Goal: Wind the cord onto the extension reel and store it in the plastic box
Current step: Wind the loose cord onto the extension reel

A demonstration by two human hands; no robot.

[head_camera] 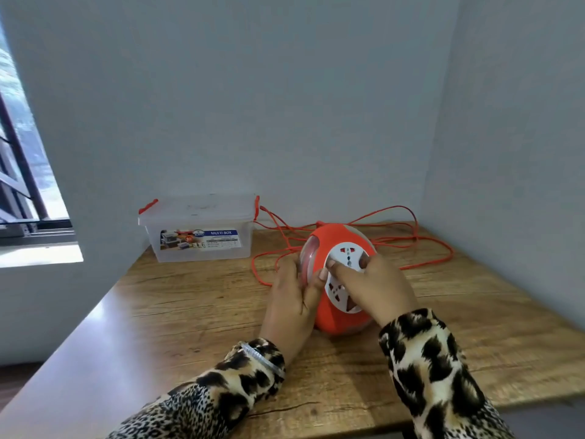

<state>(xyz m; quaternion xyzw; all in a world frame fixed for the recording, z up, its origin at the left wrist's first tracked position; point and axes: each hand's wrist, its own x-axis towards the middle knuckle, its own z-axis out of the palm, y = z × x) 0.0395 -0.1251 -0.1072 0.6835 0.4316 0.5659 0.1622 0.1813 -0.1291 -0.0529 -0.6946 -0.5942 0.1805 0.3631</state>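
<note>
Head view: left hand [292,296] grips the round orange plastic extension reel [340,280], right hand [378,285] pinches its white socket dial — best turned steadily, keeping the loose orange cord [421,240] untangled.

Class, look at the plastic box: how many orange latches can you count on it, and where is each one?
2. One orange latch sits at the left end of the plastic box; the other latch is at its right end, near the cord. None seems hidden.

wood table [190,312] w/ box [202,248], reel [319,248], cord [427,245]
</note>
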